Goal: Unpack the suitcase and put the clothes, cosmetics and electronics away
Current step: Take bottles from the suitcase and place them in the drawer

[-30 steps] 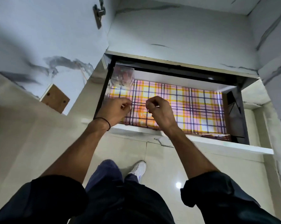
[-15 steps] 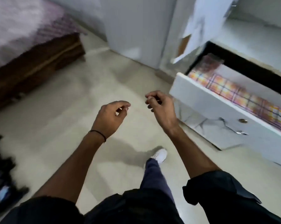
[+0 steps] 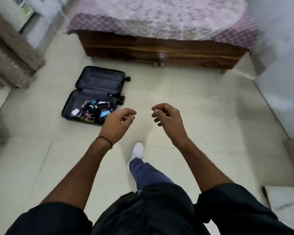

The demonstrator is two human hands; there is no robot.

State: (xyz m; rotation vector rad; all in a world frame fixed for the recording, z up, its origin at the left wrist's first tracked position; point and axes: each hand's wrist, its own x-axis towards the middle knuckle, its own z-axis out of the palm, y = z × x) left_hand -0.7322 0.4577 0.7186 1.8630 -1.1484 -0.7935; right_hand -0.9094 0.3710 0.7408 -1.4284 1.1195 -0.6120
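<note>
A dark suitcase (image 3: 98,82) lies open flat on the pale tiled floor, left of centre. Its near half holds a heap of small items (image 3: 93,110), among them blue, white and pink ones, too small to tell apart. The far half shows only its lining. My left hand (image 3: 116,122) hangs in the air just right of the suitcase's near corner, fingers loosely curled, holding nothing. My right hand (image 3: 167,117) hovers beside it over bare floor, also loosely curled and empty.
A wooden bed (image 3: 159,48) with a purple patterned cover stands across the back. A white wardrobe side (image 3: 281,78) rises on the right, with a white drawer corner (image 3: 285,202) at the lower right. A curtain (image 3: 10,56) hangs at the left. My white shoe (image 3: 137,150) steps forward.
The view has swung away from the open drawer with the checked lining to the room and the suitcase on the floor. Both hands left the drawer and now hang empty in front of me.
</note>
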